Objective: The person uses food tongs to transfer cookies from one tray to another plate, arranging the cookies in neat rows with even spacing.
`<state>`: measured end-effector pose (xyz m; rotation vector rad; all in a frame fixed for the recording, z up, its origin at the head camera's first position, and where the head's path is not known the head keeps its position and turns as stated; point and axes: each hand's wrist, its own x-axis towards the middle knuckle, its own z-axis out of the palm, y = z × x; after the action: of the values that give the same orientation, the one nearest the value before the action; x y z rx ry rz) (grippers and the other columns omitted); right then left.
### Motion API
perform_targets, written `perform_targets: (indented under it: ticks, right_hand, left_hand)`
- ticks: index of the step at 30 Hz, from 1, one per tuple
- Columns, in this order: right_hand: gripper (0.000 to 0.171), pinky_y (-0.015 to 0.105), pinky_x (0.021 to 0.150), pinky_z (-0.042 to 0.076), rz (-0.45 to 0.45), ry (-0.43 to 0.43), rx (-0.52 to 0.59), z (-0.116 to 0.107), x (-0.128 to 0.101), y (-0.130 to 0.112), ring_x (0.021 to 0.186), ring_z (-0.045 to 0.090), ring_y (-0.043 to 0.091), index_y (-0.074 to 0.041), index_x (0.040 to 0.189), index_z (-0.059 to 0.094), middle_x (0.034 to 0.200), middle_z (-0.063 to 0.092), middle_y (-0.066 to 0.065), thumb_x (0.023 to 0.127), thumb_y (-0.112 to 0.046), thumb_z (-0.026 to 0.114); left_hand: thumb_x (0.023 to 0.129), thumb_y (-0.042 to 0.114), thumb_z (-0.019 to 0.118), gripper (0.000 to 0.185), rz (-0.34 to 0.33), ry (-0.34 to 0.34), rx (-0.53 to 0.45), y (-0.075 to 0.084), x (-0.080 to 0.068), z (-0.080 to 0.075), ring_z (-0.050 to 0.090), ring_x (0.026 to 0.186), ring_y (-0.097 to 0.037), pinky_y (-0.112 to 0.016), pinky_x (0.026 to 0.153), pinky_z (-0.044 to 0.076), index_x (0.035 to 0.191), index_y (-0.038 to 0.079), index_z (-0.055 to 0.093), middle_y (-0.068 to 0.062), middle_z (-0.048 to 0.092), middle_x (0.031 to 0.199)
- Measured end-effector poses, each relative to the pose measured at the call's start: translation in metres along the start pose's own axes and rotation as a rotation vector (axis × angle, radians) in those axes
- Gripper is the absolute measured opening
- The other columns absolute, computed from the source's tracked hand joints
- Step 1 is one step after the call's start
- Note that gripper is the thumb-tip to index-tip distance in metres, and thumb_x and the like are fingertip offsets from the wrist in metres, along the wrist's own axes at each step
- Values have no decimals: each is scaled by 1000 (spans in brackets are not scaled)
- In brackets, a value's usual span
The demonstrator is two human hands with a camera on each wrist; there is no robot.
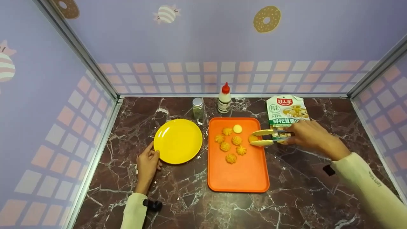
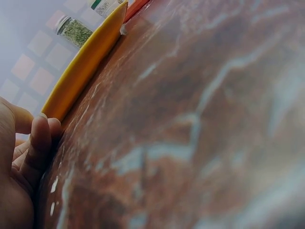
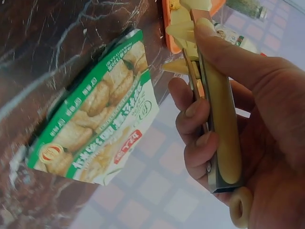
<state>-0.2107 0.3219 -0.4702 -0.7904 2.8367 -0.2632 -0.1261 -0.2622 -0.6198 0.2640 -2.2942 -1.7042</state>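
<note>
My right hand (image 1: 305,135) grips pale yellow tongs (image 1: 268,137), whose tips close on a swirl cookie (image 1: 252,138) at the right edge of the orange tray (image 1: 241,178). Several more swirl cookies (image 1: 231,158) and one round pale cookie (image 1: 237,128) lie on the tray's far half. In the right wrist view my fingers (image 3: 190,114) curl round the tongs' handle (image 3: 221,138). My left hand (image 1: 148,162) rests flat on the marble counter, fingertips touching the rim of the empty yellow plate (image 1: 178,141). The plate's rim (image 2: 83,67) shows edge-on in the left wrist view beside my fingers (image 2: 40,138).
A green and white snack bag (image 1: 286,111) lies behind the tongs, also the bag (image 3: 95,129) in the right wrist view. A small herb jar (image 1: 197,107) and a red-capped white bottle (image 1: 224,98) stand at the back. Patterned walls enclose the counter on three sides.
</note>
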Motion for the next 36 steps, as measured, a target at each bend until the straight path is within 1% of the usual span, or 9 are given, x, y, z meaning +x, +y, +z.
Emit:
perform_targets:
  ticks: [4,6,10,15,22,25,29,32,36]
  right_hand:
    - [19,34,53,39,-4,40,8,9,-6,4,57,48,14,-19,99,82,68,60,-8,93,-36,90]
    - [28,35,52,38,-4,58,20,13,-9,5,57,48,15,-13,111,86,71,64,-6,93,-34,91]
    - [41,39,51,42,8,95,33,20,-14,5,61,54,18,-7,125,84,82,74,5,92,-30,91]
    - [42,43,51,46,27,140,47,31,-20,6,67,62,25,-7,126,83,93,79,16,92,-30,91]
    - [38,43,51,43,33,201,55,45,-29,7,66,55,24,-11,121,82,83,72,10,92,-34,91]
    - [39,43,50,42,24,234,49,49,-31,8,64,57,25,-11,122,82,84,73,13,92,-34,91]
    - [48,45,50,42,20,267,48,51,-33,8,65,60,28,-8,132,81,92,77,22,92,-34,91]
    - [52,47,51,44,26,279,53,50,-33,7,65,59,28,-7,136,79,94,78,22,93,-33,90]
    - [49,45,51,45,16,289,45,49,-32,6,64,60,27,-7,134,80,94,78,20,93,-31,90]
  left_hand:
    - [107,0,65,52,3,6,11,0,-1,-1,62,48,-15,-26,40,53,158,-8,54,-20,71,85]
    - [107,0,65,52,2,10,13,0,0,0,61,47,-15,-26,40,53,157,-6,56,-20,70,84]
    - [106,1,66,52,-6,16,2,3,2,0,61,46,-15,-25,40,53,157,-6,57,-22,70,85]
    - [107,1,66,53,-17,9,-21,3,2,0,61,48,-16,-25,40,52,158,-7,55,-23,71,90]
    - [108,2,65,52,-13,-2,-10,1,0,0,62,50,-16,-25,41,53,158,-6,54,-21,70,89]
    - [109,3,64,52,-15,-10,1,1,-1,-1,62,51,-17,-25,43,54,159,-5,53,-22,70,90]
    - [109,3,64,52,-25,-13,5,1,-1,-2,63,51,-17,-26,43,54,159,-4,54,-21,70,90]
    - [108,4,64,51,-25,-10,2,1,0,-2,63,51,-17,-27,42,55,158,-4,55,-21,70,88]
    - [108,3,64,52,-25,-7,9,-1,1,0,63,50,-17,-27,42,54,159,-5,55,-21,69,88]
